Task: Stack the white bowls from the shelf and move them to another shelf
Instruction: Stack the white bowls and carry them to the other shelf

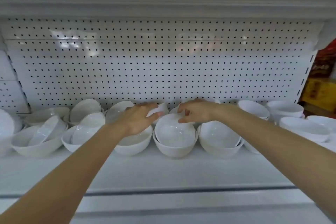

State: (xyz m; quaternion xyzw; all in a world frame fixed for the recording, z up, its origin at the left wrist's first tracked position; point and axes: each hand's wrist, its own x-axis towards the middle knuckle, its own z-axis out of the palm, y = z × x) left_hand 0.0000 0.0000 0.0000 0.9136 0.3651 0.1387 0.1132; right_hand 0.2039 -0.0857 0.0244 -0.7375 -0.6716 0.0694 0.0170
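Note:
Many white bowls stand along the back of a white shelf (163,169), some nested in pairs. My left hand (140,119) reaches in at the middle and holds a small white bowl (161,108) between fingers and thumb. It lies over a larger bowl (132,144). My right hand (195,112) is close beside it, its thumb and curled fingers pinching the far rim of a tilted bowl (174,131). That tilted bowl sits nested inside another bowl (172,149). To the right stands another nested pair (220,140).
A white pegboard (163,69) closes the back, and an upper shelf (163,0) overhangs. Tilted bowls (85,112) crowd the left, wide bowls (285,109) the right. Red and yellow boxes (321,85) stand in the neighbouring bay. The shelf's front strip is bare.

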